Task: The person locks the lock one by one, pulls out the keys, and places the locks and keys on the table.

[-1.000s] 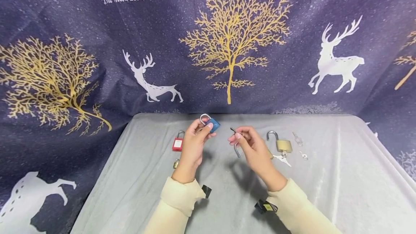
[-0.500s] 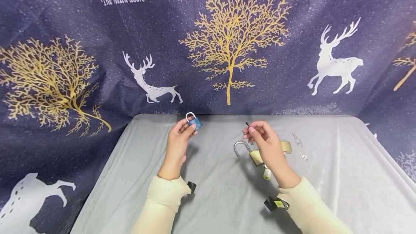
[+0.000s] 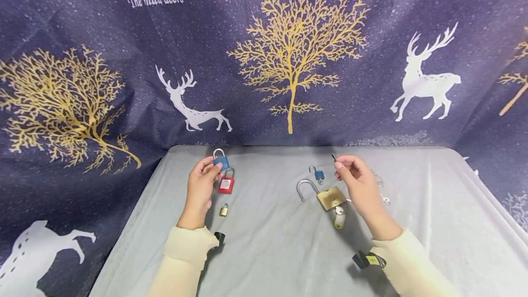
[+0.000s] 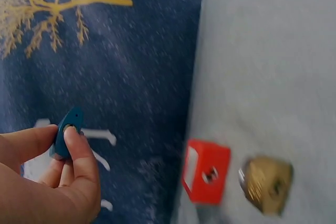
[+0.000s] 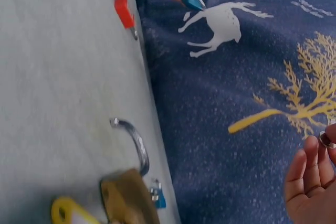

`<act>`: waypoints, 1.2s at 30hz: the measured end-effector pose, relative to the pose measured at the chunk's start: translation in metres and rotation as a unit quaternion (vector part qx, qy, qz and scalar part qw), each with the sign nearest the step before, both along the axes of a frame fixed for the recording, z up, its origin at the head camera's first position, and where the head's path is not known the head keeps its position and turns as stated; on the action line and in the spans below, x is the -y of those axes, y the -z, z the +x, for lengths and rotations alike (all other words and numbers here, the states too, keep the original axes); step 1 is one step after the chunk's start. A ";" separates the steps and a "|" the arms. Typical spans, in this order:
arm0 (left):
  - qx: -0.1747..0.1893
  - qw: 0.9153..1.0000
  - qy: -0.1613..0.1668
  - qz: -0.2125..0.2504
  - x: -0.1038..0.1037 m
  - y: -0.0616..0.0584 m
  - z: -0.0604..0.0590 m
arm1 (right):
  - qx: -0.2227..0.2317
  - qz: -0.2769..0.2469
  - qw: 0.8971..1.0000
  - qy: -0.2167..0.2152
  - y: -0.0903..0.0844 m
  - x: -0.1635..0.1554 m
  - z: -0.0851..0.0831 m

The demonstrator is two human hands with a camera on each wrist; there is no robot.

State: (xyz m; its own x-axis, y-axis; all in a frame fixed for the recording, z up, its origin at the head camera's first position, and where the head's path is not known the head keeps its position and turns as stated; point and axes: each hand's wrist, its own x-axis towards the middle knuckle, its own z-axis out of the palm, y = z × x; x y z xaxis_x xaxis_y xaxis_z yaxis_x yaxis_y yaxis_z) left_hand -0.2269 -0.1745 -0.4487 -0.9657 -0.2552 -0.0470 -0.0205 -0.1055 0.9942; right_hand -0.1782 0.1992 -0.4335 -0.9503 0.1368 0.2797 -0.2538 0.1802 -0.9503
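1. Blue padlock (image 3: 221, 163): aloft near the tabletop's (image 3: 268, 251) far left corner, pinched in the left hand (image 3: 201, 184); we cannot tell whether its shackle is seated. Right hand (image 3: 359, 178), toward the far right corner, pinches what we take for a key (image 3: 334, 157).
2. Step, we judge: sorting lock and key to opposite sides. Next calls for a gentle set-down beside the red padlock (image 3: 225, 186), left-edge side.
3. Large brass padlock (image 3: 331, 199), shackle swung out, nearer far edge than near: head view gives us it whole, right wrist crops it.
4. Red padlock's keyhole (image 4: 210, 175): left wrist shows it, head doesn't.
5. Key's round metal end (image 5: 326, 140): right wrist only.
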 end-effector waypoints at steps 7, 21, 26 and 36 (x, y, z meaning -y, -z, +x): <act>0.044 0.999 -0.004 -0.019 0.026 0.016 -0.002 | 0.006 0.030 0.999 0.011 0.008 -0.019 0.002; 0.135 0.981 0.032 -0.139 0.055 0.043 -0.008 | 0.030 0.095 0.994 0.047 0.015 -0.057 0.004; 0.144 0.971 0.025 -0.188 0.056 0.048 -0.007 | 0.046 0.129 0.989 0.060 0.017 -0.070 0.000; 0.104 0.925 0.018 -0.366 0.055 0.048 -0.008 | 0.099 0.200 0.972 0.077 0.023 -0.106 -0.006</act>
State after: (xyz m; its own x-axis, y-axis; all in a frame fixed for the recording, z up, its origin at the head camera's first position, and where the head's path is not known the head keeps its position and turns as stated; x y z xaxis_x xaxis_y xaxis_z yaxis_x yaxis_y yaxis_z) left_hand -0.2346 -0.2291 -0.4968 -0.9635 -0.2609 -0.0608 -0.2108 0.5984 0.7730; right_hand -0.1844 0.3049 -0.4564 -0.9679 0.1998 0.1528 -0.0128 0.5674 -0.8234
